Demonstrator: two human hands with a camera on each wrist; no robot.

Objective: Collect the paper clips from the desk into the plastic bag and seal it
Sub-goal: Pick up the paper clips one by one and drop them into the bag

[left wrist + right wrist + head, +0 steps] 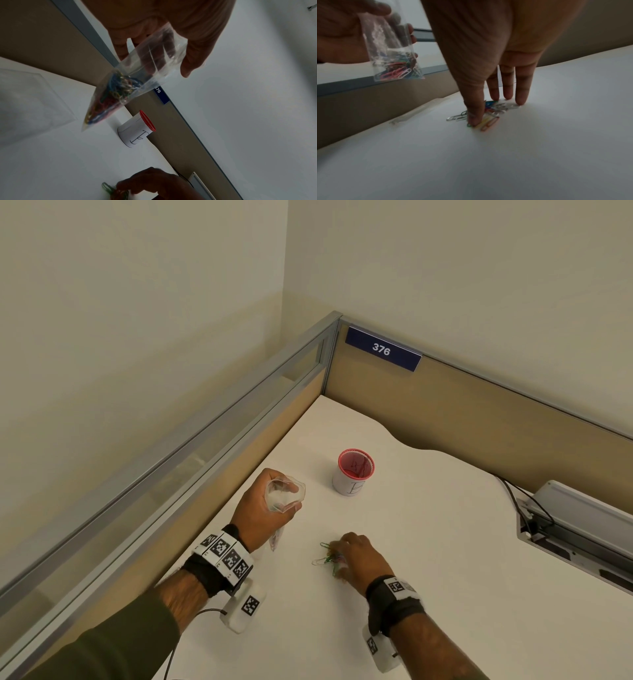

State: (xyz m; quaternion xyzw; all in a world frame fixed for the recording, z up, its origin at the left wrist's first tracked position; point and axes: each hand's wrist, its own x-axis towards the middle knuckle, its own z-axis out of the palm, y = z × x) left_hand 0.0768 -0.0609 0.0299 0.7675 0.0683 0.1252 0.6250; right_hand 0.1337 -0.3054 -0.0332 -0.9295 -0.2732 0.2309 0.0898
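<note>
Left hand clenched round the neck of the plastic bag, mouth held agape, well above the table; a bright tangle of clips already sagging in the bag's bottom corner. Right hand down on the loose paper clips, fingers straight and spread, thumb and fingertips pressing on the pile, not yet closed round anything. Remaining clips in one small heap on the table, near the front, well apart from the red-rimmed cup.

Likely handling: clips light, stiff, thin, lying flat on a smooth top, so probably slippery and hard to lift singly; better raked together under the fingertips and pinched as a bunch, or slid to the table edge. Some seemingly interlinked, so apt to trail or drop. Bag thin, limp, crinkly, almost weightless; best held at the rim beside the seal strip, keeping the mouth wide, then pinched along the strip for sealing.
</note>
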